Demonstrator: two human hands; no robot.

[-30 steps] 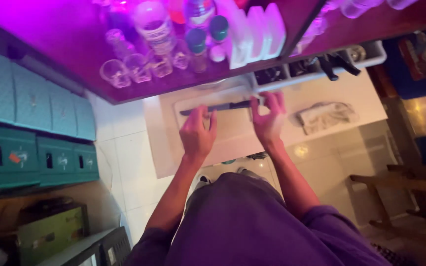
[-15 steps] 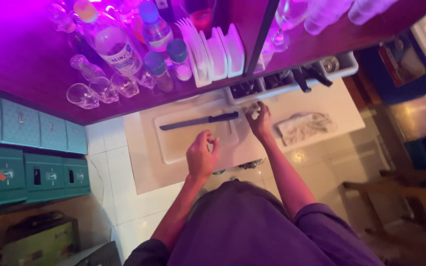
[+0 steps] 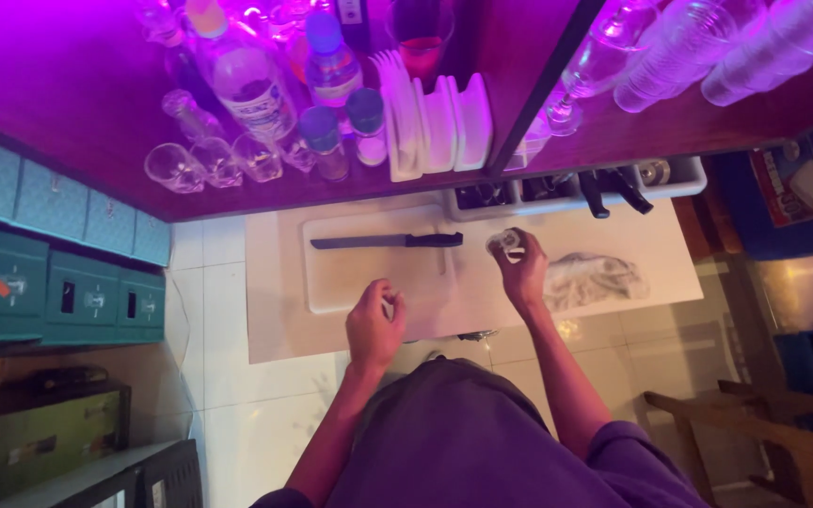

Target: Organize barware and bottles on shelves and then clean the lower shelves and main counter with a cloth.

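Note:
A long dark knife (image 3: 388, 242) lies flat along the far edge of a white cutting board (image 3: 359, 277) on a pale counter (image 3: 270, 310). My left hand (image 3: 374, 325) hovers over the board's near right corner, fingers loosely curled, nothing visible in it. My right hand (image 3: 520, 268) is to the right of the board, closed around a small clear object, possibly a glass (image 3: 504, 244). A crumpled cloth (image 3: 592, 278) lies on the counter just right of that hand.
A dark wooden shelf (image 3: 96, 122) under purple light carries bottles (image 3: 242, 75), small glasses (image 3: 214, 162), stacked white plates (image 3: 430, 118) and plastic cups (image 3: 708, 52). A white divided tray (image 3: 566, 188) holds dark-handled utensils. Teal cabinets (image 3: 39, 282) stand left, a wooden chair (image 3: 755, 423) right.
My hands have left the knife and drawn back. The left hand came toward me over the board; the right hand moved right and closed on the small clear object.

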